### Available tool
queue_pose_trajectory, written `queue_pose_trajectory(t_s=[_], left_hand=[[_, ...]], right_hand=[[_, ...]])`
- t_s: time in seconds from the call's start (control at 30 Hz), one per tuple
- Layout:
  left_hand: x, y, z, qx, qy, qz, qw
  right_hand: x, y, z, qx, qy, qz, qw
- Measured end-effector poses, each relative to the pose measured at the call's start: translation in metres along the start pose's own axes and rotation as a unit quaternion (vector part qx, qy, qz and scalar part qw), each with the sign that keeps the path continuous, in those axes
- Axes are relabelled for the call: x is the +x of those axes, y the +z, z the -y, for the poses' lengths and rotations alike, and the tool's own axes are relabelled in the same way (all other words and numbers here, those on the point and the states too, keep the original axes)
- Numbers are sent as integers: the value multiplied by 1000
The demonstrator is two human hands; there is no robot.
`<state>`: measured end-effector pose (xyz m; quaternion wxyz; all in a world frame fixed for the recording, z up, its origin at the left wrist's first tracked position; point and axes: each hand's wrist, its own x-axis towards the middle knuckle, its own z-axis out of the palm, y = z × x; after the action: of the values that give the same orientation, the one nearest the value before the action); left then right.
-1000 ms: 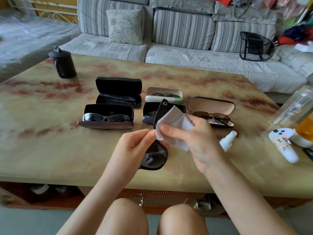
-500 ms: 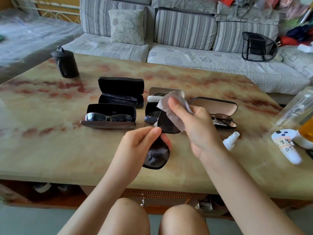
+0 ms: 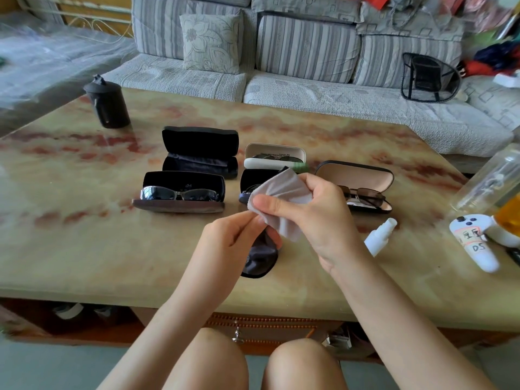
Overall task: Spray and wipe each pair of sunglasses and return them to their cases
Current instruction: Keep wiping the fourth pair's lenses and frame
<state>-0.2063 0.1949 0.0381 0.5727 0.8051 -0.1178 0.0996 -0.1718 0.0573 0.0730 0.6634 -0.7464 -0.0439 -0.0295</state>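
Grey cloth point(image 3: 284, 198) has dropped since half a second ago. Back then your right hand point(image 3: 318, 218) held it high and the upper lens showed dark under it. Now the cloth sits lower and covers that lens completely. Right thumb is on the front of the cloth, fingers behind, pinching it onto the dark sunglasses point(image 3: 260, 257). Your left hand point(image 3: 233, 243) has barely shifted, fingertips still pinched on the frame near the middle. The sunglasses stand upright in the air over the near part of the marble table point(image 3: 84, 249), in front of the cases. Only the lower lens shows, below the left hand.

Table is tan marble with red veins. On it:
- empty black case point(image 3: 199, 153), open
- dark open case point(image 3: 183, 192) just in front of it, holding a silver-framed pair
- white case point(image 3: 274, 157) with a pair inside
- beige-lined case point(image 3: 354, 181) at the right, holding a brown pair
- white spray bottle point(image 3: 380, 236) lying near your right wrist
- black canister point(image 3: 107, 104), far left
- white controller point(image 3: 475, 240) and clear bottle point(image 3: 489, 181), right edge

Striped grey sofa point(image 3: 309, 88) with a floral cushion point(image 3: 211, 43) stands behind.

A fifth open case point(image 3: 253, 178) is mostly hidden by the cloth, contents unclear. The exact spot of the left-hand pinch is covered too. An orange object point(image 3: 510, 215) is cut off at the right edge.
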Motion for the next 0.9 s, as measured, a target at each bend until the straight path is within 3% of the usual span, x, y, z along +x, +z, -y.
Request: queue_pose_trajectory(t_s=[0.23, 0.57, 0.9], left_hand=[[2, 3, 2, -13, -12, -7, 1000], [2, 5, 1, -36, -21, -22, 999], [4, 4, 0, -67, -38, -53, 996]], right_hand=[[9, 9, 1, 0, -48, -83, 995], [6, 1, -1, -15, -26, -66, 997], [-8, 4, -14, 155, 24, -31, 987]])
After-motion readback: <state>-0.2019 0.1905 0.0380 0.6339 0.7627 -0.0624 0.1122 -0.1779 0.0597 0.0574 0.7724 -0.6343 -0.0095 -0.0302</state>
